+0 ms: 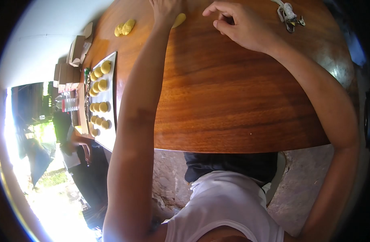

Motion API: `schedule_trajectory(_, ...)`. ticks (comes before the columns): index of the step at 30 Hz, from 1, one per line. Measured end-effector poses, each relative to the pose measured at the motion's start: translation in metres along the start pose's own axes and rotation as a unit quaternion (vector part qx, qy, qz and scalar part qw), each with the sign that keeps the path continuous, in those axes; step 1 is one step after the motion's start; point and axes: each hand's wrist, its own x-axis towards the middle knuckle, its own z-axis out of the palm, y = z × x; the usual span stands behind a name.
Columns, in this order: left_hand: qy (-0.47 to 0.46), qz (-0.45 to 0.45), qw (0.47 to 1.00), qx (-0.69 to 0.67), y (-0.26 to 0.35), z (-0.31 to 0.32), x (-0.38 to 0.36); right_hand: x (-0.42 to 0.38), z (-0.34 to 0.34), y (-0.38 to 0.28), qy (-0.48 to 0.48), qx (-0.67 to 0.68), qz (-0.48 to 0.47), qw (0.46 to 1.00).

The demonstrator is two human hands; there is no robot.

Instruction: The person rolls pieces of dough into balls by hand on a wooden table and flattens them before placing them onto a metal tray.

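Note:
My left hand (167, 9) reaches to the far side of the wooden table (233, 101). Its fingers run past the top edge of the view, so whether it holds anything is hidden. A piece of yellow dough (179, 20) lies right beside that wrist, partly covered by it. Over the table to the right, my right hand (239, 25) is open and holds nothing, with thumb and index finger apart and the other fingers curled. Farther left on the wood sit more yellow dough pieces (125, 28), pressed against each other.
A metal tray (110, 86) with several rows of round dough balls (102, 85) stands along the left edge. Behind it are cardboard boxes (66, 74) and a plastic jar (70, 105). A white cord bundle (289, 15) lies at the far right. Another person's hand (87, 154) shows at lower left.

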Motion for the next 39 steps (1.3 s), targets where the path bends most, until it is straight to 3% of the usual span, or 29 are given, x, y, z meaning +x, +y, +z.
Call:
schedule_trajectory(1,-0.006,0.068,0.994,0.08,-0.003,-0.002,-0.001,0.0,-0.001,0.0,-0.004,0.0,-0.003,1.0)
schedule_trajectory(3,0.016,0.093,0.989,0.116,-0.007,0.003,-0.002,0.002,-0.008,-0.006,-0.074,-0.022,0.081,0.994)
schedule_trajectory(4,0.034,0.123,0.98,0.15,-0.007,0.006,-0.002,0.0,-0.006,-0.006,-0.076,-0.026,0.077,0.994)
schedule_trajectory(5,0.04,0.12,0.981,0.15,-0.012,0.013,-0.005,-0.004,-0.001,-0.002,-0.06,0.0,0.081,0.995)
schedule_trajectory(7,0.013,0.199,0.977,0.08,-0.017,0.024,-0.01,-0.006,0.003,0.006,-0.044,0.02,0.078,0.996)
schedule_trajectory(8,0.14,0.24,0.956,0.096,-0.003,0.016,-0.022,-0.005,0.003,0.01,-0.025,0.02,0.055,0.998)
schedule_trajectory(9,0.146,0.238,0.955,0.099,0.002,0.006,-0.03,-0.005,0.004,0.013,-0.008,0.021,0.032,0.999)
schedule_trajectory(11,-0.141,0.102,0.985,-0.016,0.008,-0.015,-0.05,-0.004,0.004,0.017,-0.016,0.033,0.032,0.999)
schedule_trajectory(18,-0.104,-0.027,0.991,-0.082,0.086,-0.085,-0.148,-0.004,0.001,0.013,-0.042,0.042,0.039,0.997)
schedule_trajectory(21,-0.1,-0.031,0.992,-0.072,0.106,-0.108,-0.188,-0.003,0.0,0.014,-0.056,0.024,0.013,0.998)
schedule_trajectory(24,-0.087,-0.005,0.989,-0.115,0.127,-0.124,-0.23,-0.002,-0.005,0.01,-0.073,0.001,0.054,0.996)
schedule_trajectory(31,-0.05,0.026,0.968,-0.244,0.152,-0.167,-0.304,-0.013,0.003,-0.001,-0.005,-0.08,-0.007,0.997)
schedule_trajectory(33,-0.112,0.033,0.845,-0.522,0.123,-0.172,-0.302,-0.018,0.01,-0.013,-0.018,-0.142,-0.052,0.988)
schedule_trajectory(34,-0.148,-0.065,0.718,-0.677,0.104,-0.194,-0.296,-0.023,0.015,-0.024,-0.031,-0.15,-0.039,0.987)
schedule_trajectory(35,-0.019,-0.082,0.725,-0.683,0.088,-0.186,-0.29,-0.03,0.021,-0.033,-0.042,-0.135,-0.017,0.99)
schedule_trajectory(36,0.014,-0.104,0.77,-0.629,0.065,-0.189,-0.282,-0.038,0.029,-0.045,-0.06,-0.122,-0.02,0.991)
schedule_trajectory(39,0.11,-0.144,0.767,-0.616,0.017,-0.181,-0.241,-0.058,0.051,-0.078,-0.13,-0.107,-0.017,0.986)
